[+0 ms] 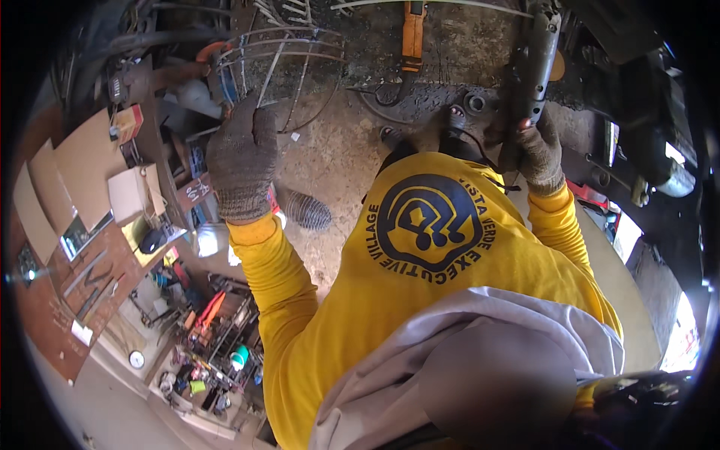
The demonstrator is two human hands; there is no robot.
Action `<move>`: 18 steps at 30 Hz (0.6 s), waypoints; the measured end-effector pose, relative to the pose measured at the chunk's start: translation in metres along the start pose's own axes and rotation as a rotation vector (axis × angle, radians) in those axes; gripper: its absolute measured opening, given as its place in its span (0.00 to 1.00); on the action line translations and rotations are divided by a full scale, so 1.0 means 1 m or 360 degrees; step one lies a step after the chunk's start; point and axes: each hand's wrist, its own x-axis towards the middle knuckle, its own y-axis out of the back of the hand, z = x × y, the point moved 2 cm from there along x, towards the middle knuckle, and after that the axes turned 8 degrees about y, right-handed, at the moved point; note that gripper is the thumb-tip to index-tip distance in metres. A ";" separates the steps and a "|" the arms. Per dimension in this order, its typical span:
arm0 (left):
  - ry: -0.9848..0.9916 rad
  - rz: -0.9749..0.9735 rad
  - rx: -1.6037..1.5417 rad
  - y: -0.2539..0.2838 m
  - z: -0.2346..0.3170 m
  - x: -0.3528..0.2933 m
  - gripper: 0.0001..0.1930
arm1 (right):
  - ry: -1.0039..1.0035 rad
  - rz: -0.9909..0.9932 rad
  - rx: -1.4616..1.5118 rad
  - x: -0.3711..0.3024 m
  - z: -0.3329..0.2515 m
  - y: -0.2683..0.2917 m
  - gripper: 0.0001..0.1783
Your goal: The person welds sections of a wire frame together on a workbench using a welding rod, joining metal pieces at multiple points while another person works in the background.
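Observation:
My left hand (pixel 244 161), in a brown knit work glove, closes at the near end of a frame of thin metal rods (pixel 274 67). Straight and curved rods of this frame spread out beyond the fingers. At the right, my gloved right hand (pixel 541 154) is wrapped round the near end of a grey metal tube with small holes (pixel 541 67). That tube points away from me over the dark work surface (pixel 480 49). Its gripped end is partly hidden by the glove.
An orange and black handheld tool (pixel 412 37) lies on the dark surface between my hands. A metal ring (pixel 475 103) lies near my feet, and a ribbed coil (pixel 307 211) rests on the floor. Cardboard (pixel 86 169) stands on a brown table (pixel 52 300) at left; dark machinery (pixel 637 112) stands at right.

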 end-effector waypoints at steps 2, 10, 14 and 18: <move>-0.0161 0.0138 0.0048 -0.003 -0.005 -0.002 0.16 | -0.0055 -0.0286 0.0052 0.013 0.000 0.005 0.36; 0.0117 -0.0029 0.0017 0.000 -0.009 0.003 0.16 | -0.0144 -0.0472 0.0004 0.048 0.035 0.002 0.42; 0.0065 0.0007 -0.0030 -0.008 -0.024 0.004 0.15 | -0.0272 -0.0410 -0.0029 0.053 0.046 -0.011 0.41; 0.0085 -0.0005 -0.0035 -0.005 -0.033 0.013 0.15 | -0.0357 -0.0357 -0.0055 0.054 0.064 -0.026 0.39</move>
